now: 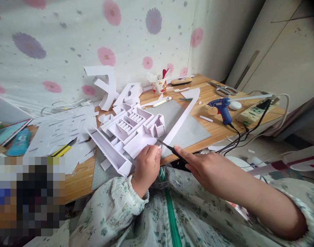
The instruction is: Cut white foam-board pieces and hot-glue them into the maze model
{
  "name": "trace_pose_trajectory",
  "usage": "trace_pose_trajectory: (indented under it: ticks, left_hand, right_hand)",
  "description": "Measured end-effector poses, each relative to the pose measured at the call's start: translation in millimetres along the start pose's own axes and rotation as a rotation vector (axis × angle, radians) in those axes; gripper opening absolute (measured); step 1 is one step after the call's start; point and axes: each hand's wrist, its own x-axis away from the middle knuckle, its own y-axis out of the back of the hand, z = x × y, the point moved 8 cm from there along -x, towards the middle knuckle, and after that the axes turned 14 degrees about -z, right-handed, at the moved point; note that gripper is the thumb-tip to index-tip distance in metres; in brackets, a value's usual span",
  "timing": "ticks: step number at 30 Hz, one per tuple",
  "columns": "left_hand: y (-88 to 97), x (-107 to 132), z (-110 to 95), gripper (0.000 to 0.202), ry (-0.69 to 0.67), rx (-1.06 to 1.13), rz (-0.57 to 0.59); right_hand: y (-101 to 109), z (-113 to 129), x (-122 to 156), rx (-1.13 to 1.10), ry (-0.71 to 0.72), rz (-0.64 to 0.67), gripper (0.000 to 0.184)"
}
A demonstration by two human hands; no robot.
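Head view: knife (172, 150) in right hand (205, 168), long axis diagonal, tip up-left.

The paper model (131, 128) sits on the cutting mat (187, 132), glue gun (222, 106) to its right, scissors (225, 90) behind.

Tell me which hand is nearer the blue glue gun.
Right. Right hand, holding a black cutter, lies below-left of the glue gun; left hand, pinching the paper strip, sits farther left.

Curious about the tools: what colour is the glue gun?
The glue gun is blue, seen best in the head view.
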Motion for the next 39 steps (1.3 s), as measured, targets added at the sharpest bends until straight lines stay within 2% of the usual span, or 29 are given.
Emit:
trace_pose_trajectory:
  ticks: [10,20,39]
  left_hand:
    - [-0.6,0.5,0.7,0.029,-0.003,-0.006,-0.011]
    - [0.0,-0.1,-0.6,0.028,-0.017,-0.011,-0.015]
    - [-1.7,0.9,2.1,0.031,0.007,-0.014,-0.018]
  right_hand:
    - [-11.4,4.5,2.6,0.161,0.016,0.156,0.073]
    - [-16.6,3.4,2.4,0.154,0.006,0.191,0.076]
    - [-35.5,0.2,10.2,0.141,0.018,0.147,0.074]
